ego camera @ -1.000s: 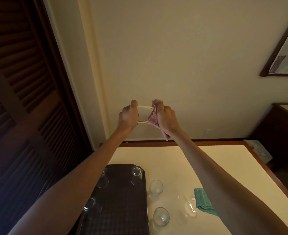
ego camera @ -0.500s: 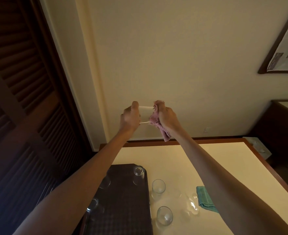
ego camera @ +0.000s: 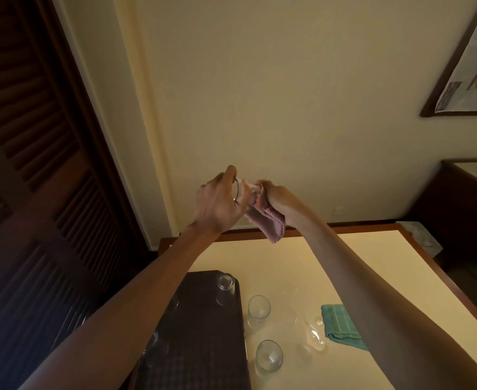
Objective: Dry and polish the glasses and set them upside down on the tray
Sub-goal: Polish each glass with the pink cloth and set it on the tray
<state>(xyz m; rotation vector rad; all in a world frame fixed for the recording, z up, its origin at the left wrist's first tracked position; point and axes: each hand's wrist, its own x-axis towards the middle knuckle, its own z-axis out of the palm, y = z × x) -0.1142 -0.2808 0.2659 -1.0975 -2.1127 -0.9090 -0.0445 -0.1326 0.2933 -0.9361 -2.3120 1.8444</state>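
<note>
My left hand (ego camera: 217,204) grips a clear glass (ego camera: 244,191) held up in front of the wall. My right hand (ego camera: 279,199) pushes a pink cloth (ego camera: 268,223) into the glass's mouth, and the cloth's tail hangs below. On the table lies a dark tray (ego camera: 203,333) with an upside-down glass (ego camera: 225,282) at its far right corner. More glasses on the tray are partly hidden by my left arm. Two upright glasses stand right of the tray, the farther glass (ego camera: 258,306) and the nearer glass (ego camera: 269,355).
A folded teal cloth (ego camera: 340,325) lies on the cream table (ego camera: 302,263) beside water drops (ego camera: 313,334). Dark louvred doors fill the left. A dark cabinet (ego camera: 462,204) stands at the right, and a framed picture (ego camera: 468,71) hangs above it.
Both hands have come lower and closer together. The glass has turned in my left hand, and the pink cloth sits deeper in it.
</note>
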